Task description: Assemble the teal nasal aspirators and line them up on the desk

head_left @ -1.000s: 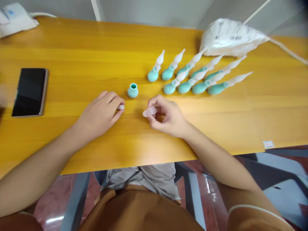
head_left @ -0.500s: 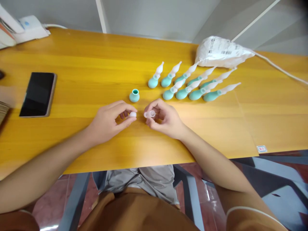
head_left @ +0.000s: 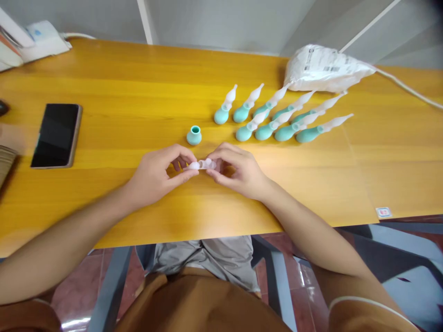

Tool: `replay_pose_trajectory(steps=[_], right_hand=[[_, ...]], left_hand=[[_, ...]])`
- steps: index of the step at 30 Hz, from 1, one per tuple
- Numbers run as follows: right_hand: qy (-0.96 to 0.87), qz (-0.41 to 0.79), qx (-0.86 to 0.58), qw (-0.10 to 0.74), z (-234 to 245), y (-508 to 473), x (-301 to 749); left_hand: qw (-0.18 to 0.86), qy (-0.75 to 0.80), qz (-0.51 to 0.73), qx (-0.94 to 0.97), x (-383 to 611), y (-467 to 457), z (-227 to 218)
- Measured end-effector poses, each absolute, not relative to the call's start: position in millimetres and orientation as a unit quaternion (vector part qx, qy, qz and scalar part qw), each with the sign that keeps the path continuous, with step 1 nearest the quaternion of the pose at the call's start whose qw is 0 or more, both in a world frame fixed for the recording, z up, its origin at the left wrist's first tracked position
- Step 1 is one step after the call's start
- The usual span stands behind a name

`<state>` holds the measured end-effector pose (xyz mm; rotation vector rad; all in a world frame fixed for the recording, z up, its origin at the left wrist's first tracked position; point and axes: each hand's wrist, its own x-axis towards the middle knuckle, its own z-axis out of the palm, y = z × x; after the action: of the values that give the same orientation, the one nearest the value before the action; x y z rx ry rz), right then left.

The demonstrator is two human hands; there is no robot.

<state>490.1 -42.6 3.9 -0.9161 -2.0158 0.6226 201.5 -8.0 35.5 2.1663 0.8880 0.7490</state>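
My left hand (head_left: 166, 171) pinches a small white translucent nozzle piece (head_left: 194, 165) between thumb and fingertips. Facing it, my right hand (head_left: 238, 169) is closed on a clear plastic connector (head_left: 208, 163), whose open end points at the white piece. The two parts meet or nearly meet; I cannot tell if they are joined. Just beyond my hands stands a mint-green rubber bulb (head_left: 194, 136), upright with its dark mouth facing up. Farther right, several assembled bulb aspirators (head_left: 244, 133), green bulbs with white tips, stand in two rows.
A black-screened phone (head_left: 55, 134) lies on the wooden table (head_left: 138, 92) at the left. A white plastic bag (head_left: 325, 69) rests by the wall behind the aspirators, near a white cable (head_left: 404, 88). A white device (head_left: 44, 41) occupies the back left corner.
The connector in my right hand has turned its open end leftward and moved toward the white piece. My hands are closer together, and the camera view has shifted slightly.
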Motion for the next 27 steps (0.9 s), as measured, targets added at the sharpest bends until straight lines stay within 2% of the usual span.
replay_pose_trajectory(steps=[14,27], right_hand=[[-0.818,0.207,-0.337,0.417,11.3,-44.7,491.9],[-0.817,0.175,-0.307,0.455,11.3,-44.0,493.0]], left_hand=[[0.329,0.339,0.302,0.828,200.4,-9.9,32.3],[0.374,0.341,0.306,0.806,202.6,-14.4,31.7]])
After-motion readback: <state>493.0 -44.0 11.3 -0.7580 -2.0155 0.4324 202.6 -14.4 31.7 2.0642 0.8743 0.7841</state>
